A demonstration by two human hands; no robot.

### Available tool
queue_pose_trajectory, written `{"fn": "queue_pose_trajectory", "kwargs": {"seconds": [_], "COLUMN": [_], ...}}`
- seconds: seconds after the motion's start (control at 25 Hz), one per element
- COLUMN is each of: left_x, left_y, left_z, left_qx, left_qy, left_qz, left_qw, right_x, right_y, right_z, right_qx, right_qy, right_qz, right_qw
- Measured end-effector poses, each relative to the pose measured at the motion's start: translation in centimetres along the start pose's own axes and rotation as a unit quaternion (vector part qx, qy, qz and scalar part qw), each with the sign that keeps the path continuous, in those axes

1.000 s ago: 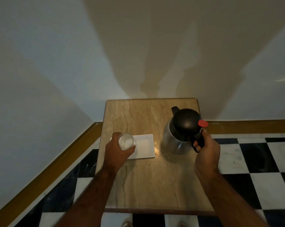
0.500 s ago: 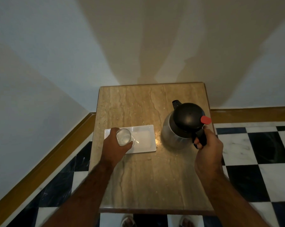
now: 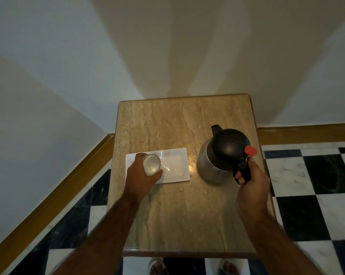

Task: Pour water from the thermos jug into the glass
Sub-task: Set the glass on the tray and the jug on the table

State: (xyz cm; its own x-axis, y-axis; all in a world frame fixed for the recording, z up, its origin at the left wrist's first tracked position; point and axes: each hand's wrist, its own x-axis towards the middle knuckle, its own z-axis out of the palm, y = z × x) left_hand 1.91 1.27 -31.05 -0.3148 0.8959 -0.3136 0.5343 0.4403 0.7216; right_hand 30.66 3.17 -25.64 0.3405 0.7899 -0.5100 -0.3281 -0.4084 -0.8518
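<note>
A steel thermos jug (image 3: 209, 163) with a black lid and a red thumb button stands upright on the right side of a small marble table (image 3: 179, 215). My right hand (image 3: 251, 187) is wrapped around its black handle. A clear glass (image 3: 151, 164) stands on the left end of a white rectangular tray (image 3: 177, 165). My left hand (image 3: 141, 177) grips the glass from its near left side. The jug's spout points to the far left, away from the glass.
The table stands in a corner against white walls with a wooden skirting (image 3: 48, 197). A black and white chequered floor (image 3: 316, 195) lies on both sides. My feet in sandals (image 3: 157, 266) show below the table's near edge.
The view has shifted, so the table appears lower and more central. The glass went from the tray's near-left edge to standing on its left end. The jug stays put.
</note>
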Motion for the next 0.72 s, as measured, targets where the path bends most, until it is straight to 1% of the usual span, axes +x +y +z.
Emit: {"fn": "queue_pose_trajectory", "kwargs": {"seconds": [0.24, 0.44, 0.6, 0.64, 0.68, 0.72], "left_x": [0.3, 0.4, 0.0, -0.3, -0.4, -0.7], "left_y": [-0.1, 0.2, 1.0, 1.9, 2.5, 3.8], "left_z": [0.4, 0.9, 0.2, -0.4, -0.9, -1.7], "left_qx": [0.005, 0.015, 0.046, 0.071, 0.105, 0.14], "left_qy": [0.017, 0.027, 0.017, 0.026, 0.038, 0.058], "left_qz": [0.006, 0.002, -0.001, 0.0, 0.007, 0.016], "left_qw": [1.0, 1.0, 0.999, 0.997, 0.994, 0.988], "right_x": [0.2, 0.1, -0.4, -0.4, -0.3, -0.2], "right_y": [0.9, 1.2, -0.7, -2.0, -3.4, -5.1], "right_z": [-0.8, -1.2, -1.5, -1.6, -1.5, -1.1], "right_qx": [-0.01, -0.05, -0.057, -0.093, -0.132, -0.189], "right_qy": [0.012, 0.031, 0.058, 0.067, 0.05, 0.01], "right_qz": [0.012, 0.002, -0.082, -0.12, -0.166, -0.218], "right_qw": [1.0, 0.998, 0.993, 0.986, 0.976, 0.957]}}
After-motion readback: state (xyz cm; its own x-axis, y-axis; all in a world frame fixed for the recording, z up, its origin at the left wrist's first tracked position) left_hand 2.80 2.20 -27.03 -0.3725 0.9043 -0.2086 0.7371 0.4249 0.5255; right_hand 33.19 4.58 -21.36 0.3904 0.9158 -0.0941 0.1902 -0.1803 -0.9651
